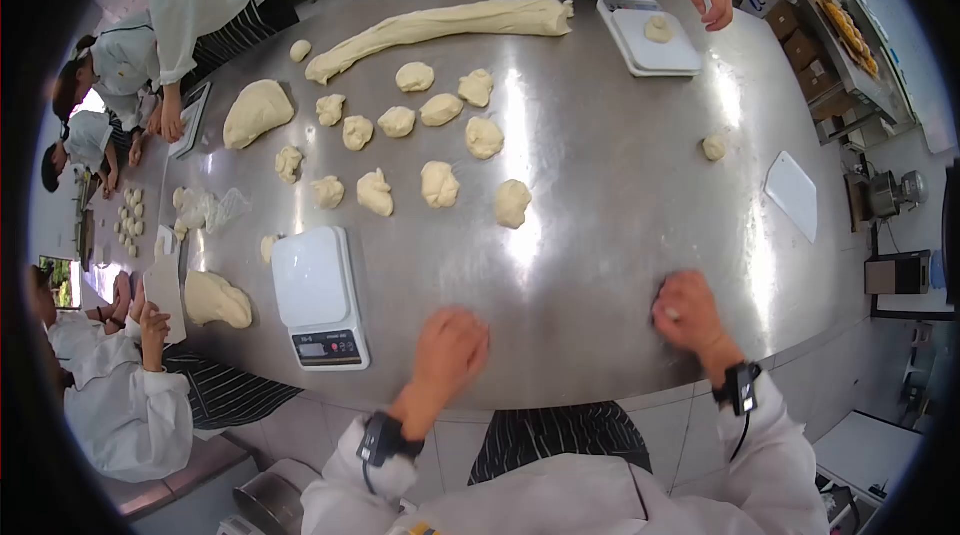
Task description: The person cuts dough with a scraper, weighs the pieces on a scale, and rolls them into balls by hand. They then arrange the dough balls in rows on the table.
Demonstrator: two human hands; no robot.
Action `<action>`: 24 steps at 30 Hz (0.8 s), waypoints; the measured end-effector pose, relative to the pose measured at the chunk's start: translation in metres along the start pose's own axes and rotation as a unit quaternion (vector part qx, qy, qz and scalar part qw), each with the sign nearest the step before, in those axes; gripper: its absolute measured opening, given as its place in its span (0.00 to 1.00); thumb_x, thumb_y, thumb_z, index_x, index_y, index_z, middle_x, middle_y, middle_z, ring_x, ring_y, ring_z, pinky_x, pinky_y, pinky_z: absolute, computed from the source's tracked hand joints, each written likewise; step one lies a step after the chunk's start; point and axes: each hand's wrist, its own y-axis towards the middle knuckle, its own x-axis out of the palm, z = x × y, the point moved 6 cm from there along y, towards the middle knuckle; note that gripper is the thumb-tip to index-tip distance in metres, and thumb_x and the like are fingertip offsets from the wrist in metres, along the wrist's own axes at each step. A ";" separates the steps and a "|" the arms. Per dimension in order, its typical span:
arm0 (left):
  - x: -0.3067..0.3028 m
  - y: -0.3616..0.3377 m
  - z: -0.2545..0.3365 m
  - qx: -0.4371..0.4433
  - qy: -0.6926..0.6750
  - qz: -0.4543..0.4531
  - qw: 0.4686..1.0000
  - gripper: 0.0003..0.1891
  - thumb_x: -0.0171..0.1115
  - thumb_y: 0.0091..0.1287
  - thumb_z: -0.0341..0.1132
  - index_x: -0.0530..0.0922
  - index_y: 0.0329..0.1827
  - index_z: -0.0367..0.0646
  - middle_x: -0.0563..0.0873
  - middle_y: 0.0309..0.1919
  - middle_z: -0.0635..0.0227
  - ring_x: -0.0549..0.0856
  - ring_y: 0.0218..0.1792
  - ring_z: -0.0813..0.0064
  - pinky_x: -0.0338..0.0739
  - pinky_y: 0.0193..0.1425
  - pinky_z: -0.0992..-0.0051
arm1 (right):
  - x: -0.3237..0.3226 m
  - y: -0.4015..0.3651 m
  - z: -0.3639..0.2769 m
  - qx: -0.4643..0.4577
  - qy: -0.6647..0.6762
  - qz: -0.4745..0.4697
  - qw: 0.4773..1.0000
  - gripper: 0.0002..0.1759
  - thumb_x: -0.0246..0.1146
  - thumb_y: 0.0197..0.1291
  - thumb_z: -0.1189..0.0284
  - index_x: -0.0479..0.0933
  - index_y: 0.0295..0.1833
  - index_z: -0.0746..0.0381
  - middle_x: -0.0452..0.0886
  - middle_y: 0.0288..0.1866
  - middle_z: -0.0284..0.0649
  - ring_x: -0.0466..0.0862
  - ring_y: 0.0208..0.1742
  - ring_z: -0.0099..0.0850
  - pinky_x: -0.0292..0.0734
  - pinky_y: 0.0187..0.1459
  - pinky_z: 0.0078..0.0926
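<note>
Noting left hand, right hand | counter, near edge | grip: both curled, contents unclear | dough spaced, likely against sticking

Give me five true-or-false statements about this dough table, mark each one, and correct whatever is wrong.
1. A small, pale dough lump sits on the white, square-plated far scale. True.

2. The flat white plastic scraper on the right side of the shiny steel table lies apart from the person's right hand. True.

3. The white rectangular near scale stands to the right of the right hand. False: the near scale stands to the left of the person's left hand.

4. The long, pale dough roll lies between the person's two hands. False: the roll lies along the table's far side.

5. Black devices are strapped to both of the person's wrists. True.
</note>
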 end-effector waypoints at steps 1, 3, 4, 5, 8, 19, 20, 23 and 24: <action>0.003 -0.011 0.018 0.010 -0.023 0.014 1.000 0.11 0.69 0.47 0.27 0.82 0.35 0.45 0.82 0.37 0.66 0.81 0.45 0.61 0.76 0.51 0.61 | -0.009 -0.015 -0.003 -0.005 0.031 -0.001 0.999 0.08 0.72 0.41 0.74 0.78 0.27 0.55 0.80 0.35 0.34 0.79 0.44 0.36 0.75 0.47 0.36; 0.016 -0.008 0.041 0.022 -0.074 0.010 0.997 0.10 0.69 0.47 0.27 0.83 0.35 0.44 0.82 0.37 0.66 0.81 0.44 0.60 0.75 0.50 0.60 | 0.014 0.001 -0.047 -0.020 0.044 0.009 0.999 0.07 0.70 0.42 0.75 0.78 0.28 0.56 0.79 0.35 0.34 0.79 0.43 0.37 0.75 0.47 0.35; 0.028 0.011 0.045 0.052 -0.065 -0.012 0.996 0.10 0.69 0.47 0.27 0.83 0.34 0.44 0.82 0.37 0.65 0.81 0.44 0.60 0.76 0.50 0.60 | 0.030 0.017 -0.058 -0.019 0.022 -0.013 0.999 0.08 0.71 0.41 0.75 0.78 0.27 0.56 0.79 0.35 0.34 0.79 0.43 0.37 0.75 0.47 0.35; 0.040 0.032 0.044 0.084 -0.050 -0.026 0.995 0.10 0.69 0.47 0.27 0.83 0.34 0.44 0.82 0.37 0.65 0.81 0.44 0.59 0.76 0.49 0.60 | 0.040 0.042 -0.048 -0.028 0.000 -0.033 0.999 0.08 0.71 0.40 0.75 0.77 0.27 0.56 0.79 0.35 0.34 0.79 0.42 0.36 0.75 0.46 0.35; 0.023 0.041 0.002 0.040 0.005 -0.009 0.999 0.10 0.68 0.47 0.25 0.82 0.34 0.45 0.83 0.37 0.64 0.81 0.46 0.59 0.77 0.52 0.60 | 0.020 0.056 0.003 0.014 -0.015 0.015 1.000 0.07 0.70 0.43 0.73 0.76 0.24 0.56 0.78 0.35 0.34 0.78 0.42 0.35 0.75 0.46 0.34; 0.013 0.033 0.000 0.002 0.036 0.035 0.999 0.10 0.67 0.43 0.23 0.80 0.30 0.45 0.81 0.34 0.66 0.81 0.41 0.60 0.77 0.49 0.62 | 0.015 0.059 0.006 -0.002 0.003 0.027 1.000 0.06 0.69 0.43 0.71 0.80 0.30 0.57 0.79 0.37 0.32 0.79 0.44 0.34 0.75 0.45 0.33; 0.004 0.023 -0.009 -0.024 0.065 0.055 0.996 0.11 0.67 0.43 0.23 0.80 0.31 0.45 0.81 0.34 0.67 0.81 0.41 0.61 0.77 0.48 0.62 | 0.007 0.038 0.012 0.009 -0.011 0.019 1.000 0.07 0.69 0.43 0.71 0.80 0.30 0.56 0.79 0.37 0.32 0.79 0.44 0.34 0.75 0.45 0.33; 0.016 -0.006 0.031 -0.005 -0.034 0.020 0.999 0.10 0.68 0.43 0.24 0.79 0.29 0.44 0.81 0.34 0.66 0.81 0.41 0.60 0.76 0.49 0.61 | 0.003 0.001 -0.035 -0.037 0.053 -0.028 0.998 0.08 0.69 0.42 0.71 0.79 0.30 0.56 0.78 0.35 0.33 0.79 0.42 0.35 0.75 0.45 0.35; 0.027 0.006 0.045 0.012 -0.054 0.017 0.998 0.10 0.69 0.44 0.25 0.79 0.30 0.45 0.81 0.34 0.66 0.81 0.41 0.60 0.76 0.49 0.61 | 0.007 0.002 -0.039 -0.038 0.058 -0.028 0.997 0.08 0.69 0.42 0.71 0.79 0.30 0.56 0.78 0.35 0.33 0.79 0.42 0.35 0.75 0.45 0.35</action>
